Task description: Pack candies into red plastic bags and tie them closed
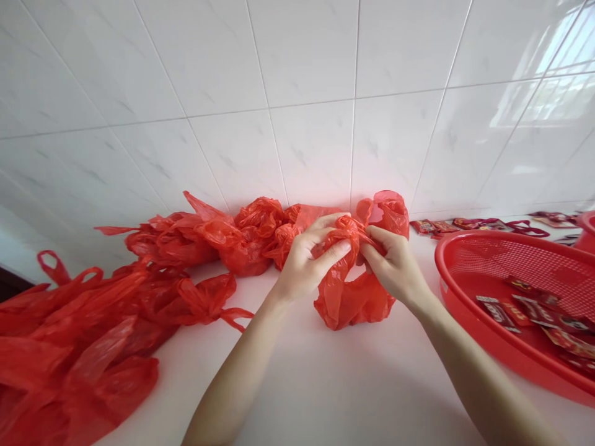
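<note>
Both my hands grip the twisted handles at the top of a small red plastic bag (356,300) that stands on the white counter (325,384), near the tiled wall. My left hand (310,259) is closed on the bag's left handle, thumb pressing the plastic. My right hand (395,263) pinches the right handle, fingers curled. The bag's body bulges below my hands as if filled; its contents are hidden.
Several knotted red bags (232,238) lie along the wall to the left. A heap of flat empty red bags (69,347) covers the left counter. A red mesh basket (515,297) with small dark red sachets (534,313) sits right; more sachets (469,226) lie behind it.
</note>
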A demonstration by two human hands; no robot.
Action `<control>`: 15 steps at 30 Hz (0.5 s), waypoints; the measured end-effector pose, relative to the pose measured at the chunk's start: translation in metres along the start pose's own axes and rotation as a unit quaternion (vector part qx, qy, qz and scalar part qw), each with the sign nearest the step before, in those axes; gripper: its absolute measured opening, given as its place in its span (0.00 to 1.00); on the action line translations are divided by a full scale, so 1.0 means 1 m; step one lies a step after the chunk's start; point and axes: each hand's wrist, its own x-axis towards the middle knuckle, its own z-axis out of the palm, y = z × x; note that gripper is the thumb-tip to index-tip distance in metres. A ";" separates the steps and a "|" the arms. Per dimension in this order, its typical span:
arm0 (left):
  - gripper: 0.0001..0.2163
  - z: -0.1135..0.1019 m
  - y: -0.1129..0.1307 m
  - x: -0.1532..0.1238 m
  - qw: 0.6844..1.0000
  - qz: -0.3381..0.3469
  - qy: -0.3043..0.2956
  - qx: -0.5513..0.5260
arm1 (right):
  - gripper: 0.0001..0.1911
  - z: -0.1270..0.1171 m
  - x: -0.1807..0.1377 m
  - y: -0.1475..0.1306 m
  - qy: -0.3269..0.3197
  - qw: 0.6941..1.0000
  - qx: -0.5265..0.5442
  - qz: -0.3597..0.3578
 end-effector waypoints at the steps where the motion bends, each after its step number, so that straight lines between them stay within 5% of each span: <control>1: 0.07 0.000 0.001 0.000 1.000 0.004 -0.006 0.003 | 0.13 0.000 0.000 0.000 -0.004 1.000 -0.004 -0.005; 15: 0.04 0.000 0.003 0.001 0.999 -0.011 0.047 -0.018 | 0.18 -0.003 -0.001 -0.004 -0.045 0.999 -0.005 -0.031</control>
